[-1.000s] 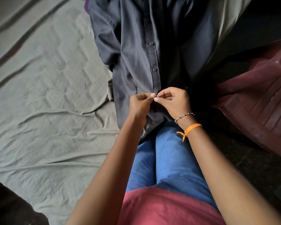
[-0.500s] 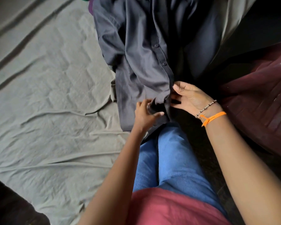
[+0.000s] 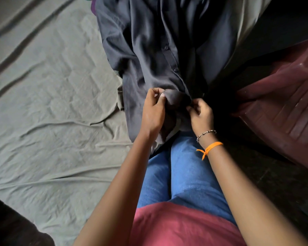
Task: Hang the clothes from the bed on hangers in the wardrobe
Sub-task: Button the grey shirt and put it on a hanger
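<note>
- 1 second ago your hands met at a button on the placket; now they've dropped to the hem, so buttoning looks finished.
- your left hand [image 3: 154,110] pinches the hem of the dark button-up shirt [image 3: 149,50]; your right hand [image 3: 201,115] grips its lower placket corner.
- the shirt lies on the grey-green bedsheet [image 3: 48,96] at upper centre of the frame, long axis running top to bottom, hem towards you, collar out of view.
</note>
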Motion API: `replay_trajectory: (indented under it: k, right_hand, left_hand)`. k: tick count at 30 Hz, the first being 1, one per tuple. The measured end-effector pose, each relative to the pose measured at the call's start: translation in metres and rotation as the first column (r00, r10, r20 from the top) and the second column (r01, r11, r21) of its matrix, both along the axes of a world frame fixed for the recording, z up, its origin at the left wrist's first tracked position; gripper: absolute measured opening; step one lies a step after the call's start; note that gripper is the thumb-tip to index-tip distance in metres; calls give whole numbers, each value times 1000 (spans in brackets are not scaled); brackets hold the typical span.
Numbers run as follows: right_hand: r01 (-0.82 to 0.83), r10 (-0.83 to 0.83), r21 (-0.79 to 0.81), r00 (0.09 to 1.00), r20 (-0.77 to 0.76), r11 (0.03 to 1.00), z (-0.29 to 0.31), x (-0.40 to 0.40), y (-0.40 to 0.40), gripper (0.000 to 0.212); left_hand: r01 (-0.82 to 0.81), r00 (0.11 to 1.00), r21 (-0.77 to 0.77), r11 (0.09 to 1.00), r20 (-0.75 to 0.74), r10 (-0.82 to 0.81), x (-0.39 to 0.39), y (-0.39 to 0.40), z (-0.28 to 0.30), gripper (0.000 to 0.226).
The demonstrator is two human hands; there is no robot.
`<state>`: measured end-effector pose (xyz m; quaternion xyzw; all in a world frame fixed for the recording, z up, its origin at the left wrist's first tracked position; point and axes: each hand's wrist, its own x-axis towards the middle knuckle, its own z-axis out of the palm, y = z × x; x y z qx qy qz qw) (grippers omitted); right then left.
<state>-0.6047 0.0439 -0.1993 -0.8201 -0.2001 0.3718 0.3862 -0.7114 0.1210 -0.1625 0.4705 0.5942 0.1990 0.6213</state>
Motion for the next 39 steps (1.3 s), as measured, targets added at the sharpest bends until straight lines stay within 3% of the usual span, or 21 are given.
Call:
replay_trajectory:
  k: [2,5,7,9,11,13,16,18,21,23,25,29,35,39]
  right_hand:
    - [82,-83,-6,996,-38,997,5,9,6,16]
    - [232,-224,37,962,-156,972,24,17,13,21]
    - [117,-118,-11,988,-99,993,34,20,14,41]
    - [-97,113,-154,989,97,983,39,19,13,57]
    - [-82,131,-226,969,208,971,39,20,13,46]
    - [-44,83,-182,974,212,982,36,23,12,32]
    - [-141,172,-167,967,189,976,27,31,5,9]
    - [-123,152,-171,974,167,977,24,33,-4,11]
    - [-95,149,-184,940,307,978,24,36,-15,16]
    - [-88,115,-129,968,225,988,30,38,-17,16]
    - [-48,47,-43,999,-16,998,40,34,-14,13]
    - [35,-43,-27,927,-373,999,53,19,-11,23]
    - [-4,-12,-51,949,-314,999,58,13,-16,25]
    - [25,-42,-58,949,-311,998,60,11,-16,21]
  left_hand:
    - [23,1000,-57,998,6,-23,-3,-5,8,23]
    - [281,932,132,951,-273,-237,-10,-14,12,43]
    - [388,880,239,890,-383,-280,-13,-18,9,45]
    - [458,835,236,857,-445,-324,-15,-20,6,47]
    - [523,776,207,827,-517,-361,-15,-19,7,50]
    - [577,735,240,780,-570,-368,-17,-18,7,44]
    - [603,715,275,749,-601,-356,-22,-18,4,28]
    - [599,700,288,747,-641,-314,-25,-18,1,23]
    - [632,647,386,672,-740,-183,-27,-18,2,18]
    - [618,702,410,670,-671,-237,-24,-16,6,14]
    - [553,783,329,765,-519,-343,-18,-15,12,16]
    - [473,852,168,865,-338,-400,-7,-19,19,16]
    - [271,959,5,962,-80,-270,-5,-23,27,13]
    - [168,986,-97,981,0,-169,-3,-24,27,9]
